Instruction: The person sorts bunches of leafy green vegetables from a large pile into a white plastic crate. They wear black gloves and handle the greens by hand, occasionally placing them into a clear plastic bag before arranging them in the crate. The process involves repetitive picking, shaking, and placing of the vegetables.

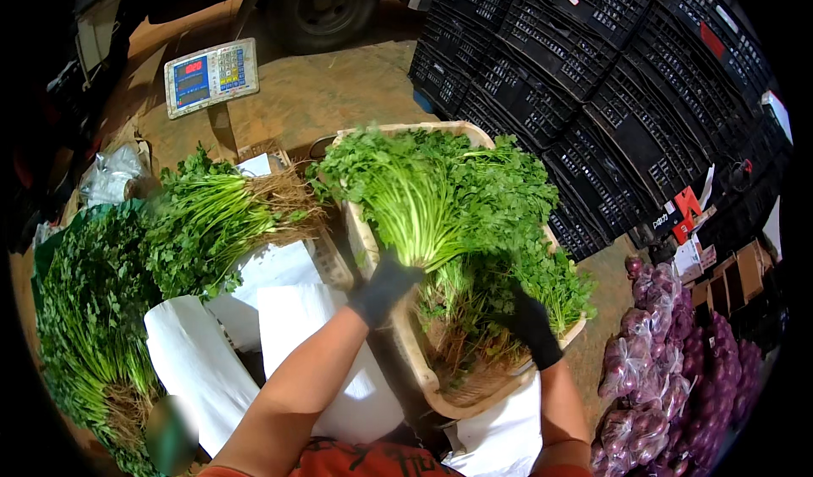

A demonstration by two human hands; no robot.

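My left hand [388,291], in a dark grey glove, is closed round the root end of a bunch of leafy celery [415,210]. Its pale stalks fan away from me across a cream plastic crate [421,374]. More celery [529,181] fills the crate, with brown roots showing at its near end. At the crate's right side, my gloved right hand [529,323] reaches in among leaves and roots, which hide its fingers. Left of the crate, another celery bunch [216,223] lies with its roots toward the crate. A larger celery pile [89,308] is at the far left.
White sheets [318,341] lie between me and the bunches. A scale display [212,77] stands on a post beyond. Stacked black crates [576,79] rise at the back right. Bagged red onions [652,358] sit at the right, near cardboard boxes [737,278]. A vehicle wheel [322,7] is behind.
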